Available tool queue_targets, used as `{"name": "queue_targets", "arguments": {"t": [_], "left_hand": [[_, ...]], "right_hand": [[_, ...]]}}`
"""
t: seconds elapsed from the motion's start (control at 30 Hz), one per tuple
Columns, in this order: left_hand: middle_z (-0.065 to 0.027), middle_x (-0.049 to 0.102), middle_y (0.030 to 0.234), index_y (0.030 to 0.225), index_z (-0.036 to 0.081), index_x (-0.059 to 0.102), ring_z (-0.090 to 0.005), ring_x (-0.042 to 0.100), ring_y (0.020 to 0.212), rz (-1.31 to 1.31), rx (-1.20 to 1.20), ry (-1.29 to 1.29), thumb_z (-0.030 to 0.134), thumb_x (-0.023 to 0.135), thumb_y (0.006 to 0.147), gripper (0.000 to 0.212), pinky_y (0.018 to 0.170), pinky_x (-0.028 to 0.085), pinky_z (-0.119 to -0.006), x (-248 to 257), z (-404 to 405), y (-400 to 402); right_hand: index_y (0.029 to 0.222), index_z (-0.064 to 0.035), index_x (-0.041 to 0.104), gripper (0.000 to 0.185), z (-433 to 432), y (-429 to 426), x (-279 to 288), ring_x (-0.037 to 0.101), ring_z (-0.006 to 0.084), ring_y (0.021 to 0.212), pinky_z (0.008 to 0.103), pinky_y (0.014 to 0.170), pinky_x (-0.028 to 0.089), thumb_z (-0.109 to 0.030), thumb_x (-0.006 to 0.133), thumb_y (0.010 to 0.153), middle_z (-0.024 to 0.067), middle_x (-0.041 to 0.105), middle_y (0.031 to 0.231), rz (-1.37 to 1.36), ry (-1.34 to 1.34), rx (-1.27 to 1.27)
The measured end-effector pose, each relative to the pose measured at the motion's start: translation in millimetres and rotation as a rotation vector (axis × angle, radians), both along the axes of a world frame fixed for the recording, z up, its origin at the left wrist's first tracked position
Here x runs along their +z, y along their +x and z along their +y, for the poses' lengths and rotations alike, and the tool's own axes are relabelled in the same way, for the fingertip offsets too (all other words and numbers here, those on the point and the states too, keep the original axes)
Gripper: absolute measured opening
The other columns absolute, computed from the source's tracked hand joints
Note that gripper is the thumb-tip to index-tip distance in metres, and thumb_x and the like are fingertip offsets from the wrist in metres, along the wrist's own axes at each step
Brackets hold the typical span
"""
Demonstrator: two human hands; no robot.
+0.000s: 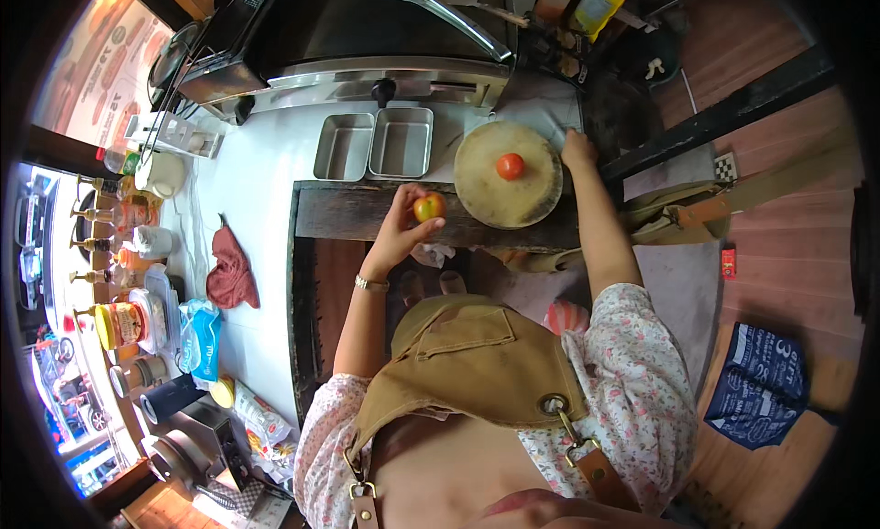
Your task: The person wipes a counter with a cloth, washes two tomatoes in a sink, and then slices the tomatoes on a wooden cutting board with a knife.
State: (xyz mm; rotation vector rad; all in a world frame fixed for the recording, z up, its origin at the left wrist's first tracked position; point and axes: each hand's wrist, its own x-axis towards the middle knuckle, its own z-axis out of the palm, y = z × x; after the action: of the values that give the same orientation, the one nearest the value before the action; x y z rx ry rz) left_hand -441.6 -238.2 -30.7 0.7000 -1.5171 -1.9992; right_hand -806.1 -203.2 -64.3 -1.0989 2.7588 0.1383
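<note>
My left hand (402, 219) grips a yellow-and-red tomato (430, 207) above the dark wooden counter edge (350, 209). A round wooden chopping board (481, 188) lies to the right of it, with a red tomato (510, 166) near its middle. Just past the board's right rim, my right hand (579, 149) is closed around what looks like a knife (552, 126); its pale blade points up and left, and the fingers cover the handle. Two rectangular metal pans (344, 147) sit side by side left of the board.
Behind the pans stands a flat griddle (344, 20) with metal tongs (454, 20) on top. A reddish cloth (232, 271) lies on the white counter (265, 219). Pump bottles (103, 216) and a blue packet (199, 336) line the left side. A dark post (715, 109) crosses at right.
</note>
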Motion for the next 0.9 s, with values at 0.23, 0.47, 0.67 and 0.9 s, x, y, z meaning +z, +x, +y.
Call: {"name": "queue_targets", "arguments": {"t": [0.23, 0.47, 0.67, 0.9], "left_hand": [[-0.0078, 0.050, 0.105, 0.105, 0.004, 0.040, -0.0130, 0.052, 0.093, -0.027, -0.124, -0.228, 0.009, 0.070, 0.070, 0.046, 0.080, 0.043, -0.026, -12, -30, -17], [-0.0098, 0.054, 0.095, 0.102, 0.003, 0.048, -0.0177, 0.057, 0.079, -0.103, -0.059, -0.481, 0.013, 0.069, 0.071, 0.039, 0.070, 0.047, -0.028, -17, -26, -67], [-0.0151, 0.055, 0.096, 0.109, 0.002, 0.052, -0.0279, 0.055, 0.083, -0.229, -0.069, -0.673, 0.017, 0.064, 0.072, 0.042, 0.075, 0.044, -0.033, -38, -16, -80], [-0.0180, 0.052, 0.104, 0.120, 0.001, 0.043, -0.0304, 0.055, 0.088, -0.213, -0.021, -0.797, 0.021, 0.060, 0.078, 0.049, 0.075, 0.044, -0.033, -40, -13, -81]], "right_hand": [[0.112, -0.0084, 0.048, 0.028, -6, 34, 55, 0.056, 0.0364, 0.084, 0.0423, 0.067, 0.046, -0.011, 0.039, 0.085, 0.0206, 0.057, 0.092, 0.226, -0.613, 0.185], [0.120, -0.0115, 0.040, 0.038, 65, 143, 84, 0.057, 0.0367, 0.063, 0.0436, 0.053, 0.045, -0.029, 0.045, 0.087, 0.0193, 0.058, 0.071, -0.134, -0.755, 0.217], [0.119, -0.0023, 0.036, 0.039, 94, 215, 58, 0.056, 0.0404, 0.070, 0.0459, 0.058, 0.045, -0.017, 0.042, 0.084, 0.0264, 0.056, 0.078, -0.263, -0.577, 0.087], [0.110, 0.0034, 0.036, 0.033, 94, 227, 51, 0.055, 0.0415, 0.064, 0.0478, 0.057, 0.043, -0.014, 0.043, 0.084, 0.0252, 0.055, 0.065, -0.328, -0.406, 0.083]]}}
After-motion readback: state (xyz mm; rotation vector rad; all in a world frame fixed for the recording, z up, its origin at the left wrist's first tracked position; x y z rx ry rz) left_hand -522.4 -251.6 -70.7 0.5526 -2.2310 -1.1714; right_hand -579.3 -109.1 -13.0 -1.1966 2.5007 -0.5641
